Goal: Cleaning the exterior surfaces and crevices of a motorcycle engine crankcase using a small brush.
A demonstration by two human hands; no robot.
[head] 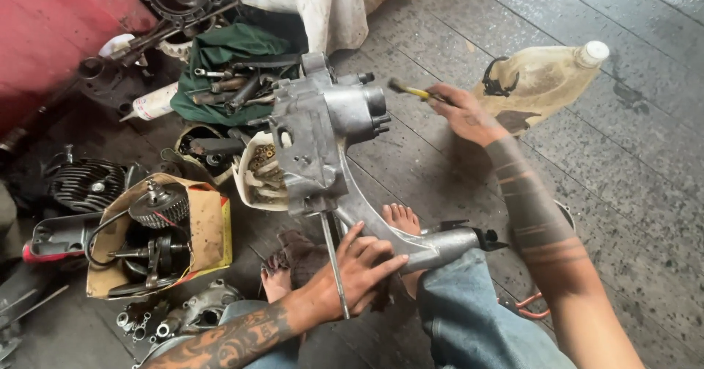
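Observation:
A grey metal engine casing point(323, 138) with a long arm stands tilted on the floor between my knees. My left hand point(352, 273) rests on the arm's lower part, its fingers around a thin steel rod point(334, 262) that sticks down from the casing. My right hand point(462, 112) is to the right of the casing top and grips a small tool with a yellow handle point(412, 91), its tip pointing toward the casing. My bare feet point(400, 218) lie under the casing arm.
A dirty translucent plastic jug point(539, 79) lies at the right. A green cloth with several tools point(231, 83), a container of small parts point(260, 174), a cardboard box holding a crankshaft point(158, 233), a finned cylinder point(86, 184) and loose parts cover the floor at the left.

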